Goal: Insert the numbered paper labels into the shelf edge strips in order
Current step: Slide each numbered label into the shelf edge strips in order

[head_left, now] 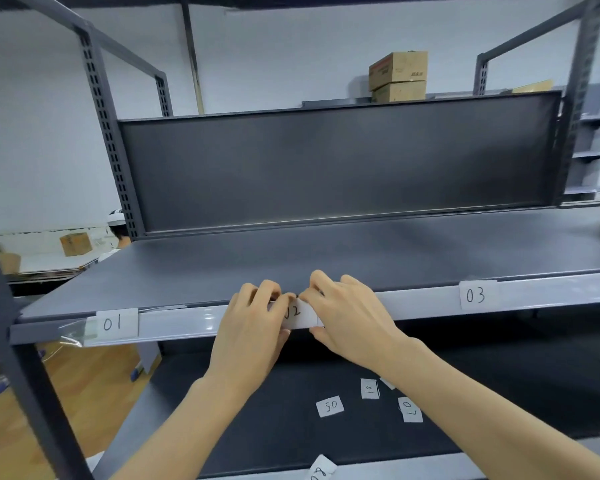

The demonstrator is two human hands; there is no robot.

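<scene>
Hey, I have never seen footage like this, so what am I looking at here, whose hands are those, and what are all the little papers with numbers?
This is one wide-angle picture from a camera worn on a person's head, looking down at their own bare hands; no machine is involved. The left hand and right hand pinch a paper label 02 at the clear edge strip of a grey shelf. Labels 01 and 03 already sit in the strip. More loose labels lie on the lower shelf, waiting.
</scene>
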